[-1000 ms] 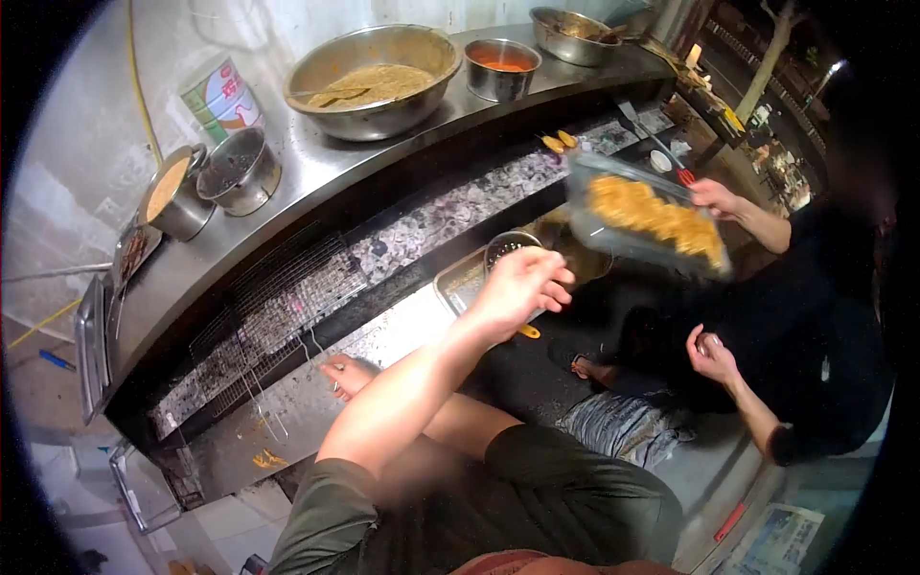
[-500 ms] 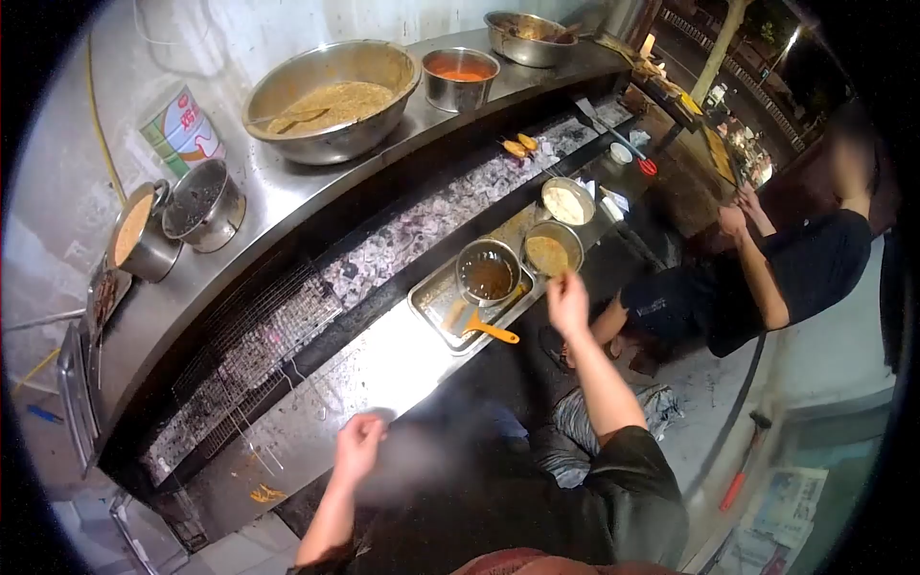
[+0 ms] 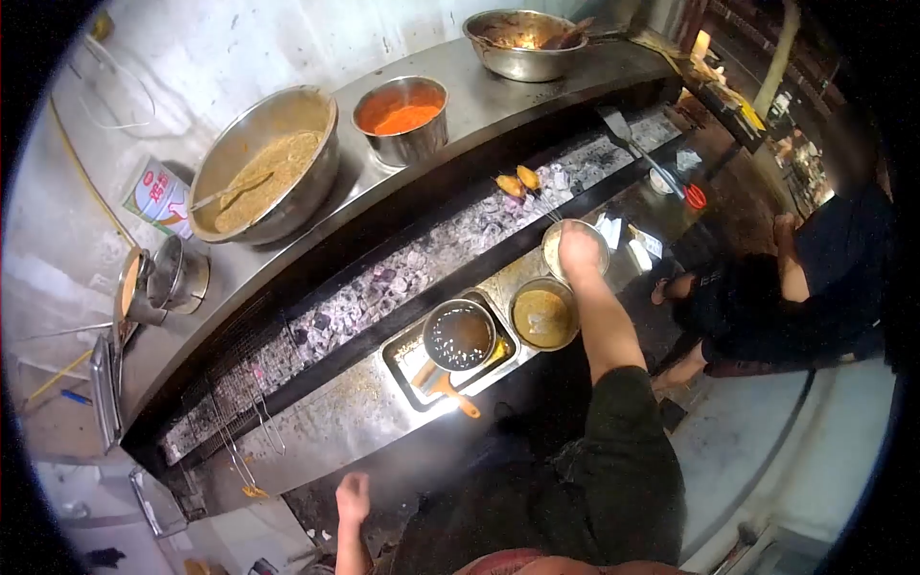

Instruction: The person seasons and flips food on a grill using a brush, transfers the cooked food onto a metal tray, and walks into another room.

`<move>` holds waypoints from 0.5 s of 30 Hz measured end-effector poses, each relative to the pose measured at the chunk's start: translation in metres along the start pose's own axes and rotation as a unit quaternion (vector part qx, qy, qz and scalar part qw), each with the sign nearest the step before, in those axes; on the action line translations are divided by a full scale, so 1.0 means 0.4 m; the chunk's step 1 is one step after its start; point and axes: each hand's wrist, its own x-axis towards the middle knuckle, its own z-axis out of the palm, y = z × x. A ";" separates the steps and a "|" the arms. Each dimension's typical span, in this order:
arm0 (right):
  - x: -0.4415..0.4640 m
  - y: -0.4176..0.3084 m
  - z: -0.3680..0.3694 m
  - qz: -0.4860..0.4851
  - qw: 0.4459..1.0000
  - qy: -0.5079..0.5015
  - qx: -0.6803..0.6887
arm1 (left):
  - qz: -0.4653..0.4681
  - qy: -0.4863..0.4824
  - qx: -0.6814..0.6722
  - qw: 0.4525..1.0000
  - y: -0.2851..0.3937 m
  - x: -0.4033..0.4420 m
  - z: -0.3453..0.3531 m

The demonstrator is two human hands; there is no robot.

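Note:
My right hand (image 3: 580, 251) reaches into the small metal bowl of white seasoning (image 3: 554, 257); its fingertips are hidden behind the back of the hand. Just nearer to me stands a metal bowl of yellowish-brown powder (image 3: 544, 316). To its left, a pot of dark liquid (image 3: 460, 335) rests in a metal tray (image 3: 395, 362), with an orange-handled brush (image 3: 452, 393) beside it. Low in the view, my left hand (image 3: 353, 496) is held away from the counter with its fingers curled, and nothing shows in it. Two browned skewered pieces (image 3: 517, 182) lie over the coals beyond my right hand.
A long charcoal trough (image 3: 402, 264) crosses the view, with a wire rack (image 3: 225, 388) at its left. On the ledge behind are a large basin (image 3: 287, 192), a pot of red sauce (image 3: 401, 120) and another bowl (image 3: 527, 62). A seated person (image 3: 815, 249) is at the right.
My right hand has moved from the yellowish-brown powder bowl to the bowl of white seasoning. My left hand has dropped lower. The view has shifted, and the person at right has lowered their hands.

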 end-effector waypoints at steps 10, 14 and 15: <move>0.044 0.090 -0.070 0.096 0.618 -0.397 0.671 | -0.099 -0.064 0.069 0.991 -0.048 -0.076 0.154; 0.059 0.106 -0.030 0.117 0.613 -0.406 0.668 | -0.129 -0.054 0.047 0.989 -0.040 -0.080 0.175; 0.062 0.108 -0.029 0.118 0.616 -0.404 0.666 | -0.134 -0.052 0.040 0.989 -0.023 -0.083 0.167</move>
